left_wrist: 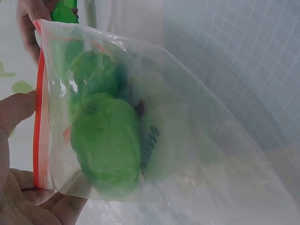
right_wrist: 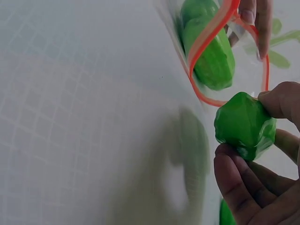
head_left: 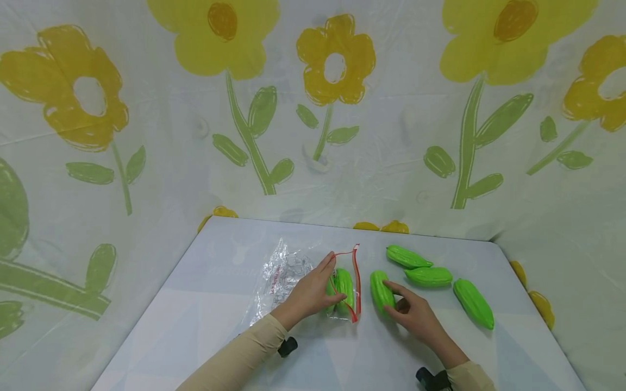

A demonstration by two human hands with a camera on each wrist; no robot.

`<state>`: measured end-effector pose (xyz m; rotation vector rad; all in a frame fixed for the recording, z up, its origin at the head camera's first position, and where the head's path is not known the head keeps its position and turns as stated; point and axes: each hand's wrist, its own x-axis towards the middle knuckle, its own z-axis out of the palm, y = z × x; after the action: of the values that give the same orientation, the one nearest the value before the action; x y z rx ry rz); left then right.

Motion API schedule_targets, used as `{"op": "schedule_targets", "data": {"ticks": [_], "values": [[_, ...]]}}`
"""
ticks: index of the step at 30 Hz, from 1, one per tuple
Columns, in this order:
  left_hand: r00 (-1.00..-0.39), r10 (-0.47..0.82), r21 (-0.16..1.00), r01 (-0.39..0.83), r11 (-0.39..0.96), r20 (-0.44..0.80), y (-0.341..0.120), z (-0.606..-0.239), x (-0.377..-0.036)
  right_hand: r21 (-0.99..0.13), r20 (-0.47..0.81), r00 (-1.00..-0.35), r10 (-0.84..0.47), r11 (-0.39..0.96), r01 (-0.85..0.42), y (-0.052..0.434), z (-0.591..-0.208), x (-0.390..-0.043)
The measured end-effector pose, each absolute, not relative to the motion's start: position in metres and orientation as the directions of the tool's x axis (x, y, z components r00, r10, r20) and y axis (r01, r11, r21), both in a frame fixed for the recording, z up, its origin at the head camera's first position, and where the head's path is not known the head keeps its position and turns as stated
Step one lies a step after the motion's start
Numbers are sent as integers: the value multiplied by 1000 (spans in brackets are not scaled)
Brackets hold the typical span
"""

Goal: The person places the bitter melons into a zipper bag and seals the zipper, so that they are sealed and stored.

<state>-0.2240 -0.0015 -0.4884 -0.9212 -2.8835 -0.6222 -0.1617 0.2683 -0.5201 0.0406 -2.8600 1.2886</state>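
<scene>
Left hand (head_left: 311, 290) grips plastic bag (head_left: 288, 274), thumb and fingers apart, apparently keeping its mouth gaping; right hand (head_left: 417, 316), fingers clamped on green gourd (head_left: 380, 289), near mouth.

A clear, red-edged bag (head_left: 288, 274) gapes around green gourds (head_left: 345, 285), another gourd (head_left: 380, 290) nearby

Head view looks forward-down; close wrist views share the bag (left_wrist: 201, 154).

No legible text, red lettering (head_left: 276, 279) on clear plastic bag (head_left: 295, 270), too small to read
</scene>
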Motion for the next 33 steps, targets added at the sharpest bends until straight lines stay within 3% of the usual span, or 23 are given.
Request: {"op": "schedule_targets", "data": {"ticks": [33], "values": [[-812, 553, 347, 581, 736, 186, -1, -489, -225, -737, 24, -990, -142, 666, -113, 247, -525, -174]]}}
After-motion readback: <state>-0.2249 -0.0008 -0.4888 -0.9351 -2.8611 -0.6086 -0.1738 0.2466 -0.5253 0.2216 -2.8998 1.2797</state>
